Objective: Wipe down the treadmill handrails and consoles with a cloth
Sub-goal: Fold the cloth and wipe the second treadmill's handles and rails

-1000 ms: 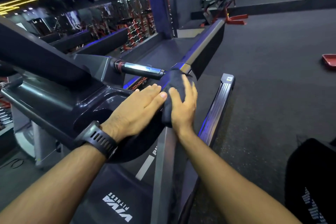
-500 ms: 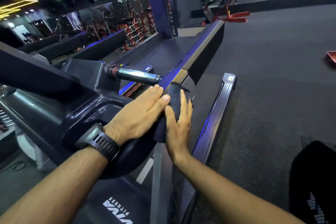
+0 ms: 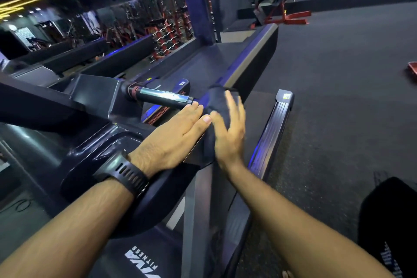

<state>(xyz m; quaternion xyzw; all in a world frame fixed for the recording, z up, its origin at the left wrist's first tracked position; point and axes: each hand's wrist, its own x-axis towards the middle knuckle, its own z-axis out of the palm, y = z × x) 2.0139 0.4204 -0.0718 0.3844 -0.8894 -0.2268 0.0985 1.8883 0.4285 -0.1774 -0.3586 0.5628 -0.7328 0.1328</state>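
Two hands on the job, both flat-fingered, neither clenched. Left hand lies palm-down on the treadmill handrail, fingers straight and together, gripping nothing; watch on that wrist. Right hand presses the dark cloth against the rail's end, just beside the left fingertips and just below the chrome grip sensor. Cloth is pinned by an open palm, not pinched.

Change vs. 0.5 s ago: right fingers, then held together along the cloth, are now splayed and motion-blurred. Vs. 1 s ago: the hand no longer drapes over the top of the bunch but works its side. Left hand approx. unchanged, prob. acting as brace. Cloth stays at the same rail end.

Assessment: wipe stroke in progress, confined to one spot. Rest of rail and the sensor appear not yet covered by this pass; remaining surfaces still to do, so task judged well short of complete.
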